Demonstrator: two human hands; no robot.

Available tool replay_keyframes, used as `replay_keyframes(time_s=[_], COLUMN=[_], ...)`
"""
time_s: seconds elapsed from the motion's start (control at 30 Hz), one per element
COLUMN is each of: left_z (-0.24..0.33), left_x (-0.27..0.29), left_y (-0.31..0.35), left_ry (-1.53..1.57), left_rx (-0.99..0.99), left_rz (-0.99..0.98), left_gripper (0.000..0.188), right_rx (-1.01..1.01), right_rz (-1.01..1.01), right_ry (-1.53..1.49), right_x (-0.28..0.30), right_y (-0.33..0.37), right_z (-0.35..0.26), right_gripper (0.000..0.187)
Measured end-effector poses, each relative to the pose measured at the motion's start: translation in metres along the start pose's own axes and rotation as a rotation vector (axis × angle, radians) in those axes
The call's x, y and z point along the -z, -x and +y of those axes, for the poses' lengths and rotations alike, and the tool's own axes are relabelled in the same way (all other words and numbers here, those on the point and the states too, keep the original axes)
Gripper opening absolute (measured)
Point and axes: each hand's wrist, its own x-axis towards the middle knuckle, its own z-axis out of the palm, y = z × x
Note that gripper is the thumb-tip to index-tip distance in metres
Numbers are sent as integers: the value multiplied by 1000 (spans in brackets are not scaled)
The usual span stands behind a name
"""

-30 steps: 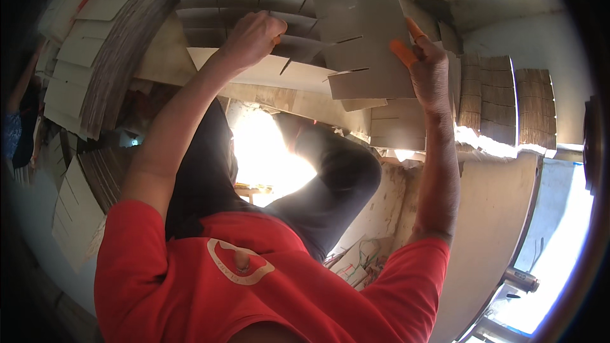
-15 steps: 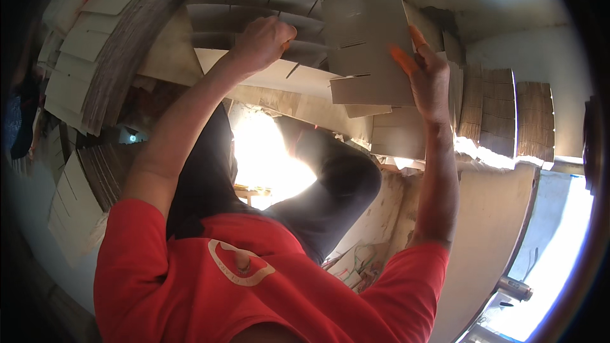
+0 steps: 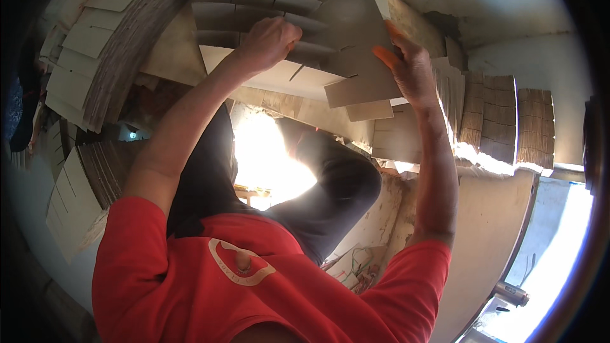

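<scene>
My right hand [image 3: 413, 70] grips a slotted grey cardboard sheet [image 3: 359, 22] by its right edge, thumb on the near face; its fingertips are orange. The sheet stands tilted over the right end of several long cardboard strips [image 3: 216, 13], which stand on edge in rows with slots in them. My left hand [image 3: 270, 43] is closed over the middle of these rows, and what its fingers pinch is hidden. The sheet's lower part overlaps the nearest, brightly lit strip [image 3: 270, 79]. A smaller cardboard piece [image 3: 370, 111] shows below the sheet.
A tall stack of slotted cardboard [image 3: 127, 44] leans at the left, with another stack [image 3: 95, 178] below it. More cardboard bundles [image 3: 499, 117] stand at the right. Under the wooden work surface [image 3: 305, 107], bright light shines between my legs.
My right hand has moved slightly left, and the cardboard sheet has turned and shifted left over the strips' right ends. My left hand stays closed at nearly the same place.
</scene>
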Motion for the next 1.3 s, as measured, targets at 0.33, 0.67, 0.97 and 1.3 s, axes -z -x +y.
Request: replay_keyframes(time_s=[0.33, 0.67, 0.97, 1.3], left_z=[0, -1, 9, 26], left_x=[0, -2, -2, -23], left_y=[-5, -3, -1, 14], left_ry=[-14, -32, -100, 40], left_rx=[-12, -36, -262, -223], left_rz=[21, 41, 242, -109], left_gripper=[7, 9, 25, 9], right_rx=[111, 64, -10, -53], right_rz=[-139, -199, -327, -208], right_ry=[170, 167, 83, 118], right_x=[-18, -15, -12, -22], right_y=[-2, 29, 7, 30], right_z=[8, -16, -22, -6], right_gripper=[74, 69, 70, 81])
